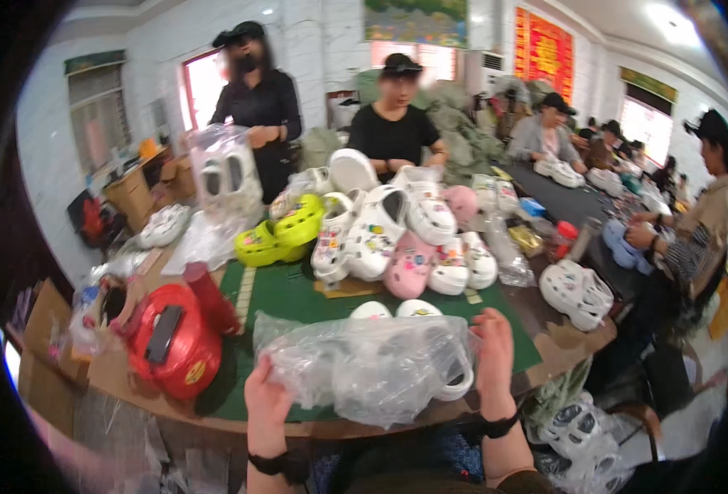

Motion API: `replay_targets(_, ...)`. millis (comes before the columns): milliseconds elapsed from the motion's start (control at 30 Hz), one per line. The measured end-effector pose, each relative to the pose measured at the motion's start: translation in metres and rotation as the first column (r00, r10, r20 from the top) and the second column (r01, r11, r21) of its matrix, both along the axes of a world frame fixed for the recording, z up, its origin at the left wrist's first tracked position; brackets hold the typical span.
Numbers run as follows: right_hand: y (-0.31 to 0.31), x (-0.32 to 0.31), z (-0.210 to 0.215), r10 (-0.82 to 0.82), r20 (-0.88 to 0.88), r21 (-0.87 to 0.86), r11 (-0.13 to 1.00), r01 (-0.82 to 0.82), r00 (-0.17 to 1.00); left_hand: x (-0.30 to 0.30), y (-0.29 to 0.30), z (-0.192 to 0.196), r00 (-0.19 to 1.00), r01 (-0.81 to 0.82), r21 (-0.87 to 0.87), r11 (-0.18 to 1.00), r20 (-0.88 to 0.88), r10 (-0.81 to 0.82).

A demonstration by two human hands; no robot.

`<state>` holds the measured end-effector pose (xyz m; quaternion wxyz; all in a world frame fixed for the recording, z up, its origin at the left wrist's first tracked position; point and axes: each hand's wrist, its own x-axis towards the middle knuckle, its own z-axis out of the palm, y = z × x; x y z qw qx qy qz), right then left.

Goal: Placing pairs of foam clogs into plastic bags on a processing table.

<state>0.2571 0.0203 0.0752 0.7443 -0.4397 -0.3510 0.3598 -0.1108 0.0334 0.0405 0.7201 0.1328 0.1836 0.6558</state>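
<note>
A clear plastic bag point(372, 366) lies across the near edge of the green mat point(286, 292), with a pair of white clogs point(397, 311) inside it, their toes poking out at the far side. My left hand point(267, 403) grips the bag's left end. At the right end, my right hand point(494, 352) holds the bag beside a white clog heel. Both wrists wear black bands.
A heap of white, pink and yellow clogs point(380, 230) fills the table's middle. A red round container point(170, 346) and a cardboard box point(47, 329) stand at the left. Two people in black stand opposite, one holding a bagged pair point(224, 169). More workers sit at the right.
</note>
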Motion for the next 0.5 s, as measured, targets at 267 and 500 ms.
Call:
replay_targets(267,-0.024,-0.044,0.029,-0.031,0.873,0.176,0.95,-0.257,0.487,0.009,0.002,0.02,0.997,0.07,0.151,0.986,0.016,-0.073)
replay_targets(500,0.003,-0.056,-0.019,-0.02,0.985,0.066,0.962,-0.266,0.171,-0.014,0.016,0.043,0.998,-0.022,0.108,0.994,0.053,0.017)
